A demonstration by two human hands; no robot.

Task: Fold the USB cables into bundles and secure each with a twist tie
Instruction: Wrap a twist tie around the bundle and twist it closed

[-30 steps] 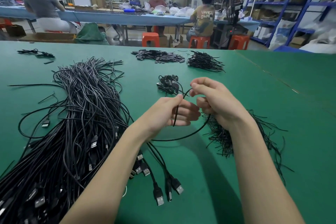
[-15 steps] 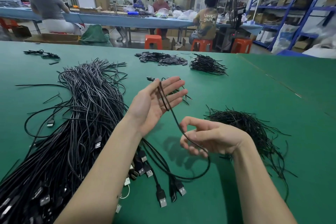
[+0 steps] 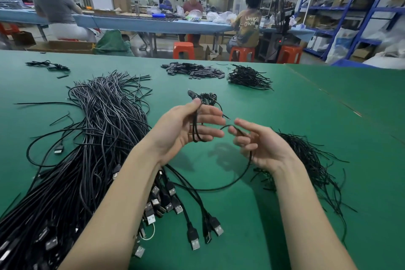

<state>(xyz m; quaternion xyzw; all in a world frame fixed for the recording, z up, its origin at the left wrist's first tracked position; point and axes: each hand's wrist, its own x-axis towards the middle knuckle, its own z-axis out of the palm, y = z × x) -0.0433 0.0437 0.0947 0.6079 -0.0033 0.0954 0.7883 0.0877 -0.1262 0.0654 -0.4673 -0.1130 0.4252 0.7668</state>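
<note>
My left hand [image 3: 186, 125] holds a black USB cable [image 3: 245, 173] folded into loops, the thumb pinning the strands against the fingers. The cable runs on in a wide arc down to the right, where my right hand [image 3: 256, 144] pinches it between thumb and forefinger. A big heap of loose black USB cables [image 3: 92, 149] lies on the left of the green table [image 3: 306, 116], with its plugs [image 3: 192, 241] toward me. A pile of thin black twist ties [image 3: 313, 160] lies under and behind my right hand. A finished bundle [image 3: 208, 97] lies just beyond my left hand.
Far on the table lie a heap of small black pieces [image 3: 195, 70], another bunch of short cables [image 3: 247, 76] and a few loose ones [image 3: 48, 64] at far left. Several people sit at a blue bench [image 3: 153, 22] behind. Blue shelving [image 3: 361, 6] stands right.
My left hand has closed its thumb over the cable loops, which lay on an open palm before. My right hand has risen toward the left hand, bringing another length of cable up.
</note>
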